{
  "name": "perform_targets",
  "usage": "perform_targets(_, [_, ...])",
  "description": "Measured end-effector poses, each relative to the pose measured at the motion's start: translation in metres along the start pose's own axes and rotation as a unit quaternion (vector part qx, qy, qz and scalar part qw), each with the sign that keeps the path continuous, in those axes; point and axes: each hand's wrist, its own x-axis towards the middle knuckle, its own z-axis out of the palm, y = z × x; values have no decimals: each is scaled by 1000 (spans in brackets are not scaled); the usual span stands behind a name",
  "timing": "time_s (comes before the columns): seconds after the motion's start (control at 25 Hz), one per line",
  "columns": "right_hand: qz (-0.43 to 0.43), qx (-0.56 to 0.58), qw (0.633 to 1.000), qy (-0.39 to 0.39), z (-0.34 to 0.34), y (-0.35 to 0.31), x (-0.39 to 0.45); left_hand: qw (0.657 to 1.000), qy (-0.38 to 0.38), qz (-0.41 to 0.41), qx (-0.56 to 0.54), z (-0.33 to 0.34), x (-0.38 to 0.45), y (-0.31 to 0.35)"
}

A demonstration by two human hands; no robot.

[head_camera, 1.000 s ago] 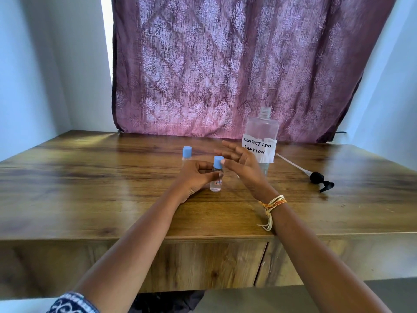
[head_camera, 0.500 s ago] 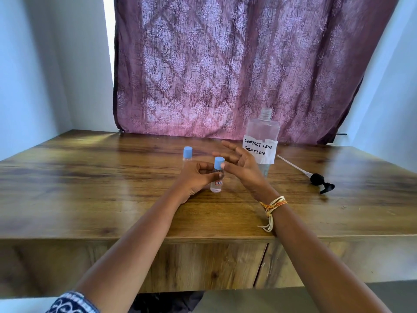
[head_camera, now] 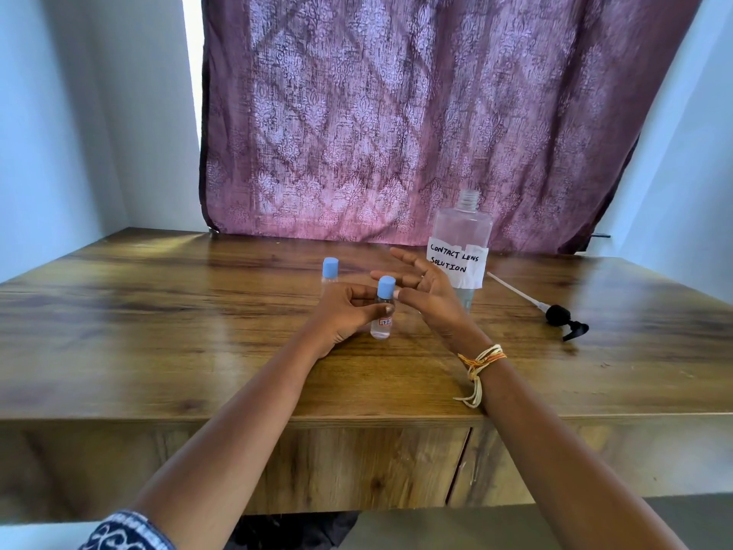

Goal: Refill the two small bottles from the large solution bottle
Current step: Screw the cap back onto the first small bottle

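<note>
At centre frame the left hand [head_camera: 344, 311] pinches the near small clear bottle with a blue cap [head_camera: 383, 307], upright on the wooden bench [head_camera: 158, 343]; the right hand [head_camera: 426, 289] hovers open by its cap. A careless twist could tip it. The uncapped large clear solution bottle [head_camera: 462, 248] stands right of centre. Since earlier, the right fingers have closed toward the cap.

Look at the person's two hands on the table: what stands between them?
In the head view, a small blue-capped bottle stands upright between the left hand and the right hand; the left thumb and fingers are around its body.
</note>
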Motion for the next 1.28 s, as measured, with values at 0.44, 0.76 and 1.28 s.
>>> perform_targets(0.44, [-1, -31, 999, 15, 2, 3, 0, 1000, 2, 5, -16, 2, -3, 5])
perform_targets(0.76, [-14, -91, 993, 67, 6, 6, 4, 1000, 20, 18, 0, 3, -1, 2])
perform_targets(1.28, [79, -163, 983, -35, -3, 19, -6, 997, 48, 47, 47, 5, -7, 5])
